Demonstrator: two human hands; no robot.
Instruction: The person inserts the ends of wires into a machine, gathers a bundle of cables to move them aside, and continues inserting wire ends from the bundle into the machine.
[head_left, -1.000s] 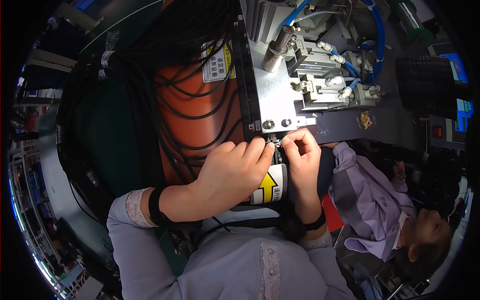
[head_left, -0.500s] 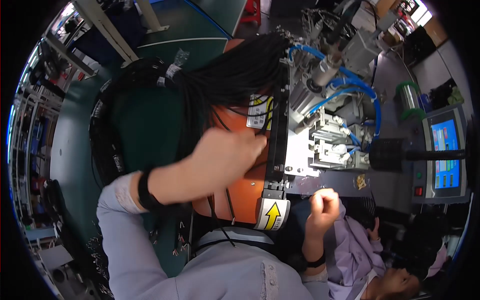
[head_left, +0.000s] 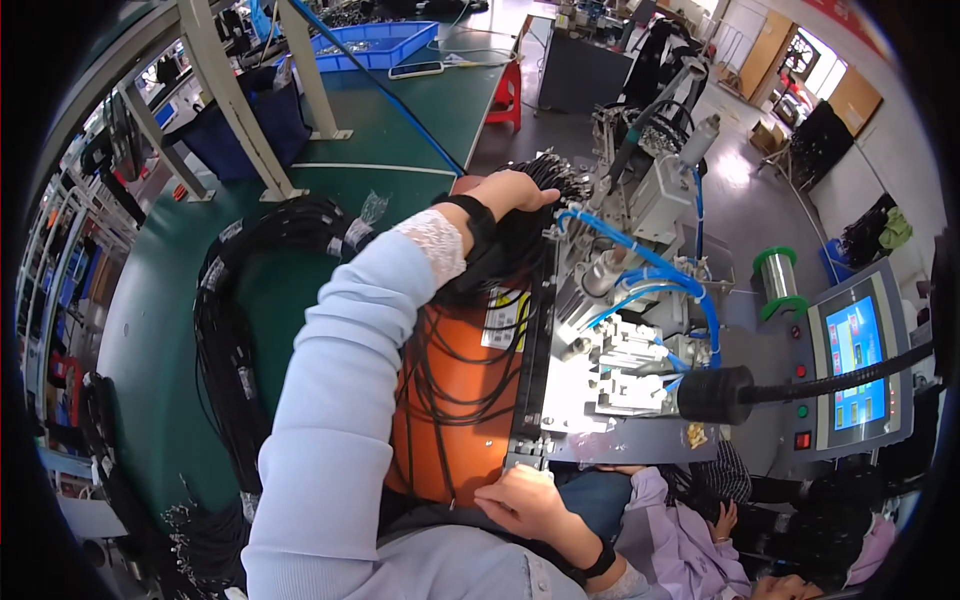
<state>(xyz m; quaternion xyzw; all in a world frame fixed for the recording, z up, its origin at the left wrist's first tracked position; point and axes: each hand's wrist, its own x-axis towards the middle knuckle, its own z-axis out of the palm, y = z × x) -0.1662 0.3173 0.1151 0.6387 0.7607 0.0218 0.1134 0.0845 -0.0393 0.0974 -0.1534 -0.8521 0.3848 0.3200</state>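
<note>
In the head view we count two hands of our own. Our left hand (head_left: pixel 512 190) reaches out over the bunched far ends of a thick sheaf of thin black cables (head_left: pixel 470 280); its fingers are partly hidden, and we cannot tell whether they are clamped on any cable. Our right hand (head_left: pixel 525 500) is near the front end of a long black rail (head_left: pixel 535 365), its fingers curled close together; we cannot tell whether anything sits between them. The cables, too many to count, lie across one smooth orange panel (head_left: pixel 440 465), several looping loose toward us past one white-and-yellow label (head_left: pixel 503 320).

The rail runs along the panel's right edge. Bare orange shows between the loops and our right hand; to the left, a dark green tabletop (head_left: pixel 285 270) opens inside the curve of one thick black cable coil (head_left: pixel 222 310).

Our pale blue left sleeve (head_left: pixel 335 400) crosses the panel's left side. Right of the rail stand a shiny silver metal plate (head_left: pixel 570 412) and bright blue air hoses (head_left: pixel 640 240), with one black cylinder on a ribbed flexible arm (head_left: pixel 712 395) just beside them. Farther right we see one green-flanged wire spool (head_left: pixel 778 280), one grey-framed touchscreen (head_left: pixel 855 360) and one co-worker in a lilac jacket (head_left: pixel 672 535). Beyond are one blue plastic tray (head_left: pixel 385 58) and one red stool (head_left: pixel 505 95).
</note>
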